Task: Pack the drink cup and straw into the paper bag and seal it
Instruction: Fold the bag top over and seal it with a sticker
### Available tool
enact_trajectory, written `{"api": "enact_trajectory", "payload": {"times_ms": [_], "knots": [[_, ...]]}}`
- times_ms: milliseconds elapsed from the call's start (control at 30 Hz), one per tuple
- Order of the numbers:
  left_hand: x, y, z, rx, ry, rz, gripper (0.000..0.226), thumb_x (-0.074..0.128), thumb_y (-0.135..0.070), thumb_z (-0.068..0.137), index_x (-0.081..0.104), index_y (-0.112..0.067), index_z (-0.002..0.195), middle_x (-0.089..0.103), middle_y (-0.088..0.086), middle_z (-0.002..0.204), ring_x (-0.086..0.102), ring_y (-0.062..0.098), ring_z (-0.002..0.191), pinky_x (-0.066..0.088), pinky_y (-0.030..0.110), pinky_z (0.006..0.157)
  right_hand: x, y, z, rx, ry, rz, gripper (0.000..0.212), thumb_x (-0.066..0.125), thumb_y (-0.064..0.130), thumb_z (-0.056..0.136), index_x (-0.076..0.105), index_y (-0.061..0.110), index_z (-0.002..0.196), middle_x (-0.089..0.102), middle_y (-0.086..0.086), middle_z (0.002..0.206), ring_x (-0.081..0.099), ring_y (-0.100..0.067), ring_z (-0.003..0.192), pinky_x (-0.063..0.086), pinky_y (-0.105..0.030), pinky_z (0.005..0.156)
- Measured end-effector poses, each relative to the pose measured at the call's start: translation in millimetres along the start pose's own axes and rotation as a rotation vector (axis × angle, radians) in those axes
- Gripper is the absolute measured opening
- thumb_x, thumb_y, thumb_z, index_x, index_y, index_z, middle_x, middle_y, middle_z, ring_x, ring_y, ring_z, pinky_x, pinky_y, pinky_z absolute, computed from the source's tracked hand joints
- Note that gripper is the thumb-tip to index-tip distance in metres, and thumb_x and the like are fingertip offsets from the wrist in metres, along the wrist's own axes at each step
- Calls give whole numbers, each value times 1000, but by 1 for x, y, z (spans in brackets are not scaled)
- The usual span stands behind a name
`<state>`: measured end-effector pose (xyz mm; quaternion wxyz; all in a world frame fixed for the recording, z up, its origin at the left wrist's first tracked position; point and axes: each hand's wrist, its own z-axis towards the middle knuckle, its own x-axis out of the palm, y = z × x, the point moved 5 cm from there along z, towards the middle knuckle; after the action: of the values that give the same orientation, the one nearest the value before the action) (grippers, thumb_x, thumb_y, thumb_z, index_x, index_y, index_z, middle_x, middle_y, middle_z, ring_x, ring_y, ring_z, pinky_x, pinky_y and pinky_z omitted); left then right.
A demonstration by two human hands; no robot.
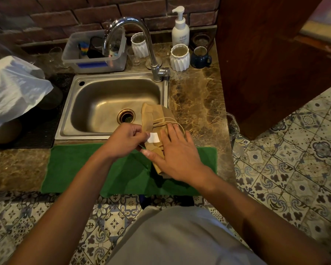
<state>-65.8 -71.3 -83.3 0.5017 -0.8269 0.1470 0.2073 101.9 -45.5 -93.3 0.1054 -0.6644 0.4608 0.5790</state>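
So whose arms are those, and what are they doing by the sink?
There is no machine here, just a person wearing a camera on their head, so you look down along their arms. The right hand lies flat on a folded brown paper bag, pressing it down. The left hand pinches a small white sticker at the bag's fold, probably to seal it. The bag sits on a green mat on the counter, by the metal sink. You cannot see inside the bag.
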Motion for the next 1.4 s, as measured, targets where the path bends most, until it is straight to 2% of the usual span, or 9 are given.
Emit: {"api": "enact_trajectory", "payload": {"times_ms": [100, 233, 400, 567, 800, 967, 1100, 1233, 1400], "knots": [[1, -3, 2, 1, -4, -26, 25, 63, -18, 99, 72, 5, 96, 70, 34, 88, 73, 40, 77, 61, 46, 70, -7, 9, -7, -62, -47, 17, 107, 0, 86, 87, 17, 14, 165, 2, -15, 174, -4, -29, 162, 4, -56, 129], [3, -3, 4, -19, -14, -34, 25, 63, -15, 99, 71, 8, 96, 68, 36, 90, 73, 26, 72, 62, 32, 62, -2, 15, -16, -92, -34, -20, 108, -5, 84, 87, 19, 12, 164, 3, -16, 174, -4, -29, 162, 2, -55, 129], [2, 1, 2, -47, -18, -80, 22, 62, -16, 100, 72, 4, 96, 74, 28, 90, 73, 24, 71, 61, 31, 61, -6, 6, -17, -64, -22, 0, 111, -4, 85, 86, 15, 10, 165, 4, -15, 174, -1, -28, 162, 7, -55, 128], [3, -3, 2, -48, -4, -55, 24, 62, -16, 99, 72, 5, 96, 71, 29, 89, 72, 25, 69, 61, 33, 59, 3, 18, -23, -139, -18, 25, 87, 16, 78, 97, 8, 25, 166, -2, -13, 174, -6, -30, 161, 3, -56, 128], [2, -5, -3, -60, -19, -53, 22, 61, -16, 100, 72, 1, 92, 73, 21, 82, 71, 17, 61, 59, 29, 54, -4, 9, -21, -84, -17, -22, 107, -7, 83, 86, 19, 15, 164, 1, -15, 174, -5, -30, 162, 3, -56, 128], [4, -9, -3, -28, -8, -12, 25, 61, -16, 100, 70, 6, 93, 71, 22, 79, 70, 18, 59, 59, 31, 54, -3, 20, -28, -133, -4, 2, 93, 8, 79, 94, 16, 20, 165, 1, -15, 174, -5, -31, 161, 2, -57, 128], [1, -7, -5, -22, -17, 8, 24, 60, -16, 101, 71, 4, 93, 73, 20, 80, 71, 17, 60, 59, 28, 53, -1, 4, -25, -51, -13, -2, 97, 3, 81, 90, 18, 20, 164, 1, -14, 174, -5, -30, 162, 3, -58, 128], [3, -10, -4, -12, 1, 1, 25, 60, -17, 101, 71, 4, 94, 73, 19, 79, 71, 20, 62, 59, 29, 54, 0, 16, -30, -116, -17, 36, 97, -4, 83, 86, 13, 30, 165, 1, -14, 174, -5, -31, 161, 2, -57, 128], [2, -13, -7, 13, 3, 45, 24, 61, -19, 101, 70, 1, 90, 72, 13, 74, 71, 20, 61, 61, 33, 58, -7, 1, -27, -35, -16, 53, 91, 6, 79, 94, 27, 23, 162, 3, -14, 174, -4, -30, 161, 4, -56, 128]]}}
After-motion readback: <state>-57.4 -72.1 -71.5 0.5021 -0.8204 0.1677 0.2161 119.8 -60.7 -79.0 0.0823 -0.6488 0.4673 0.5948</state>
